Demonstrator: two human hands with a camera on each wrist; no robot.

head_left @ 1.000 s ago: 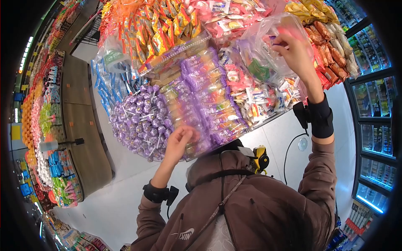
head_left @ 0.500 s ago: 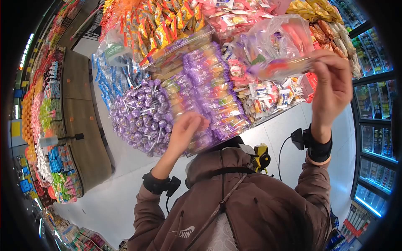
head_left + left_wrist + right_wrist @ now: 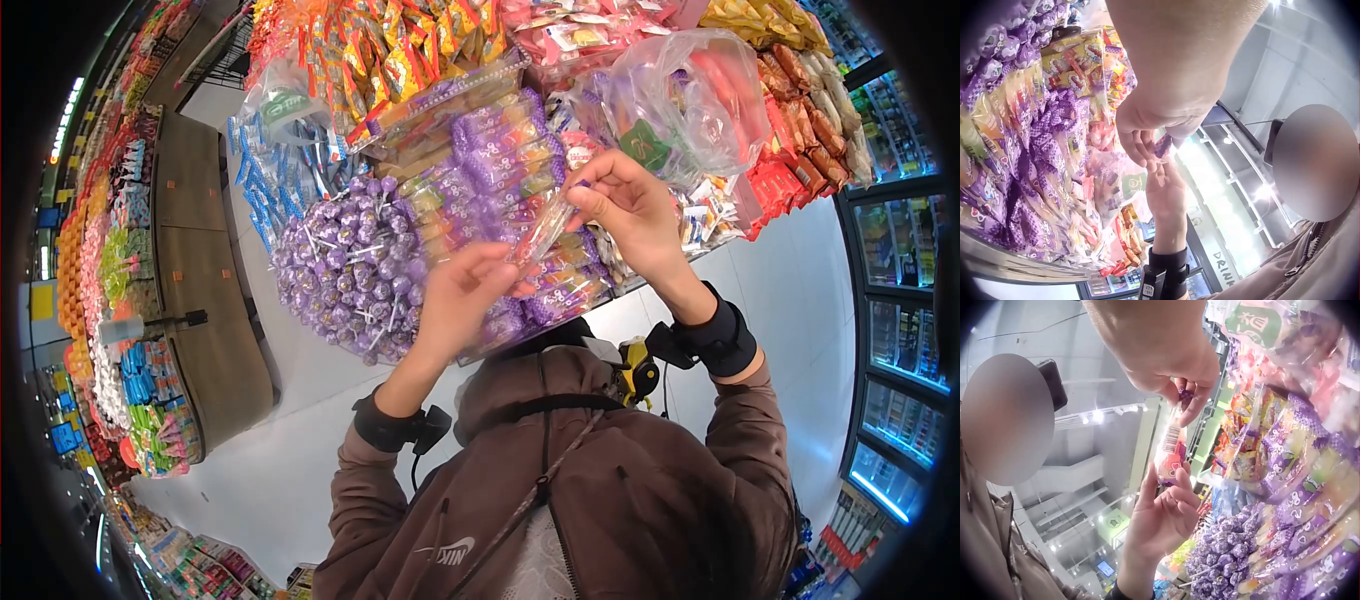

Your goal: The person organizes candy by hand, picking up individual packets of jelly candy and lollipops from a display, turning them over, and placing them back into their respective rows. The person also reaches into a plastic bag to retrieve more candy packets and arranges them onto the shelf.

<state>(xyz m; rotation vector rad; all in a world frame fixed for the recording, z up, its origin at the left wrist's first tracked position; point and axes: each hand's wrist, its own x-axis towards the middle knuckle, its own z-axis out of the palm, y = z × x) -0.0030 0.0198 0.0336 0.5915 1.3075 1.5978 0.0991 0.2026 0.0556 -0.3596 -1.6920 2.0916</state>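
Observation:
A slim, clear-wrapped candy packet (image 3: 545, 228) with purple ends stretches between both hands, above the purple candy display. My right hand (image 3: 630, 215) pinches its upper end between thumb and fingers. At the lower end, the thumb and fingers of my left hand (image 3: 465, 290) hold the packet. Its barcode and pink print face the right wrist view, where the packet (image 3: 1172, 447) hangs nearly upright. Rows of similar purple-edged packets (image 3: 508, 155) lie below the hands. To the right of them a clear plastic bag (image 3: 700, 110) with a green print rests on other sweets.
Purple-wrapped lollipops (image 3: 350, 265) are heaped left of the packets. A clear divider (image 3: 455, 95) stands at the back, before yellow-and-red snack bags (image 3: 400, 50). Red and brown packs (image 3: 800, 140) lie at the right. A wooden shelf unit (image 3: 200, 270) stands across the aisle.
My right hand has left the plastic bag, swung right with a packet, then come back left over the display. My left hand has risen slightly and now meets the packet.

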